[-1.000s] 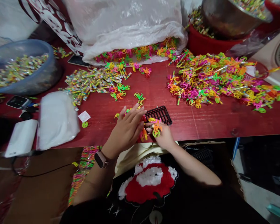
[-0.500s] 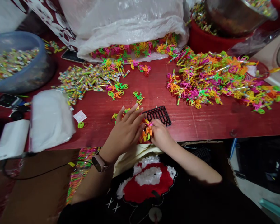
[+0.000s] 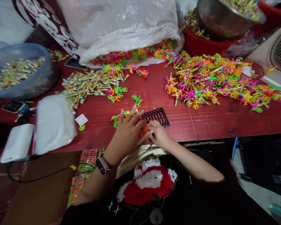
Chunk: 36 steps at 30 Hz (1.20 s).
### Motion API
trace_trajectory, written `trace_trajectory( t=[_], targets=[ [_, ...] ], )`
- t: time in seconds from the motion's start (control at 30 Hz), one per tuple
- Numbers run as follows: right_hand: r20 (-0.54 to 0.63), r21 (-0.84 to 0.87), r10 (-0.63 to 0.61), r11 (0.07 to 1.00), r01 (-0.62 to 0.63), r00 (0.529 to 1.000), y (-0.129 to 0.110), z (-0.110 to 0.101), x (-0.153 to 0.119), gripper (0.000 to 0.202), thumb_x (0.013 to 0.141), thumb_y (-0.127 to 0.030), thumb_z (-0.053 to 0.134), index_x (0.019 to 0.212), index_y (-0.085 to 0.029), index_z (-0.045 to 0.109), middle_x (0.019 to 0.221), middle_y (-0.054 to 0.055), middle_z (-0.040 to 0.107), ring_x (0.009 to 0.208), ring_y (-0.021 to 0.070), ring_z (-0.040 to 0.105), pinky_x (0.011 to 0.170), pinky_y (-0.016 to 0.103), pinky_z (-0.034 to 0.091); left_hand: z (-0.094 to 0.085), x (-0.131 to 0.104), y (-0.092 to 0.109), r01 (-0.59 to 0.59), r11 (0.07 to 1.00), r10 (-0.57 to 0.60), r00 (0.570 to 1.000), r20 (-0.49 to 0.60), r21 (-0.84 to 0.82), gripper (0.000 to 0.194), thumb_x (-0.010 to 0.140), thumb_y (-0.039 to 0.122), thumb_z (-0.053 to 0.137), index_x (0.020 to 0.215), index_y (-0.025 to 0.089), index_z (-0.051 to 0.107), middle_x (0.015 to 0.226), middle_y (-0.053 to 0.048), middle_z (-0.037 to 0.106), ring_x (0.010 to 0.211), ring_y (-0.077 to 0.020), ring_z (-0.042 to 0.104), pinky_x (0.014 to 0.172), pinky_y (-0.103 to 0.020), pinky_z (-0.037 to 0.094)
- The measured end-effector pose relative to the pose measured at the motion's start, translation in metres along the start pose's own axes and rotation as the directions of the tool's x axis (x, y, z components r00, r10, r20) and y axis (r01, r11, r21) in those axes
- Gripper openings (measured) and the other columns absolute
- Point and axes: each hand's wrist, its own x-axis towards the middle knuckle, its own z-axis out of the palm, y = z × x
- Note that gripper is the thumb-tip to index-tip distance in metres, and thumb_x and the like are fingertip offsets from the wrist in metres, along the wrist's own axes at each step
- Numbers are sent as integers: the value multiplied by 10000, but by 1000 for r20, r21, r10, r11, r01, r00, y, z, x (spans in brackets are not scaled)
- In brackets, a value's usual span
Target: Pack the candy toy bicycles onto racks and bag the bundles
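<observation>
My left hand (image 3: 127,131), with a band on its wrist, lies palm down over a cluster of small coloured plastic toy pieces (image 3: 114,120) at the table's front. Its fingers are stretched and spread, covering much of the cluster. My right hand (image 3: 161,135) is closed beside the left thumb, fingertips pinched together near pink and orange pieces. What the pinch holds is hidden. Just beyond both hands lies a black slotted plastic rack (image 3: 163,116), its left part covered. Two little bicycle-shaped pieces (image 3: 137,99) in green and yellow rest behind the left hand.
A large heap of toy pieces with candy tubes (image 3: 206,81) spreads at the right. Wrapped candy tubes (image 3: 89,82) are piled at back left, near a blue basin (image 3: 49,75). A white bag (image 3: 128,40) spills pieces. Folded plastic bags (image 3: 55,125) lie left.
The left thumb has come across to the right hand's fingertips, covering more of the orange pieces. The whole view has shifted slightly.
</observation>
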Motion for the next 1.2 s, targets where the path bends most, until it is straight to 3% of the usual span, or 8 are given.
trace_trajectory(
  t=[0.13, 0.77, 0.87, 0.93, 1.0, 1.07, 1.13, 1.2],
  targets=[
    [-59, 92, 42, 995, -37, 997, -2, 0, -2, 134, 985, -177, 535, 897, -201, 632, 952, 73, 636, 917, 232, 560, 840, 365, 471, 2, -2, -1, 10, 999, -10, 1000, -7, -54, 308, 1015, 465, 607, 1228, 248, 657, 1546, -119, 552, 1578, -384, 320, 1291, -694, 152],
    [31, 37, -3, 999, 2, 1000, -1, 3, -1, 167, 982, -141, 525, 894, -202, 653, 969, 94, 659, 964, 255, 577, 886, 399, 504, 2, 0, -5, 19, 997, -19, 1000, -8, -79, 274, 1048, 422, 548, 1241, 255, 647, 1563, -97, 545, 1570, -346, 342, 1289, -671, 195],
    [66, 74, -25, 997, 20, 997, -1, -13, -2, 164, 942, -124, 579, 1023, -200, 700, 1054, 90, 694, 1020, 243, 624, 928, 390, 522, 3, -1, -8, 10, 996, -11, 1000, -19, -85, 192, 1065, 353, 525, 1109, 242, 676, 1522, -87, 583, 1569, -331, 354, 1290, -666, 198],
    [-25, 60, 38, 998, -36, 999, 5, -36, 1, 200, 949, -145, 580, 1087, -203, 713, 1085, 86, 715, 1023, 230, 659, 933, 374, 531, 4, -1, -11, 2, 996, -5, 1000, -30, -93, 178, 1060, 340, 539, 1062, 235, 683, 1509, -89, 594, 1563, -334, 370, 1286, -673, 208],
    [-268, -43, 218, 971, -237, 938, 18, -65, 7, 169, 970, -204, 579, 1064, -187, 719, 1027, 97, 731, 958, 236, 682, 902, 377, 537, 5, -1, -14, -17, 995, 12, 999, -46, -101, 174, 1055, 338, 552, 1057, 230, 689, 1515, -95, 588, 1556, -340, 386, 1280, -684, 216],
    [-491, -167, 377, 844, -509, 785, 36, -91, 17, 178, 961, -309, 647, 1003, -149, 714, 936, 133, 733, 894, 273, 681, 866, 407, 530, 5, -1, -18, -49, 993, 43, 997, -63, -109, 177, 1050, 332, 560, 1045, 223, 700, 1513, -101, 588, 1551, -348, 397, 1277, -695, 218],
    [-540, -253, 465, 705, -662, 702, 53, -109, 27, 260, 916, -384, 730, 958, -128, 718, 887, 167, 737, 872, 304, 679, 848, 423, 519, 5, -1, -22, -84, 988, 75, 995, -72, -126, 182, 1044, 329, 572, 1024, 219, 717, 1503, -105, 596, 1545, -355, 407, 1271, -707, 226],
    [-509, -316, 518, 631, -709, 687, 66, -117, 35, 261, 905, -380, 749, 936, -122, 727, 889, 187, 748, 865, 311, 683, 839, 415, 509, 3, -2, -25, -113, 981, 103, 992, -72, -155, 187, 1035, 333, 592, 998, 225, 740, 1495, -102, 601, 1542, -362, 412, 1265, -716, 237]
  ],
)
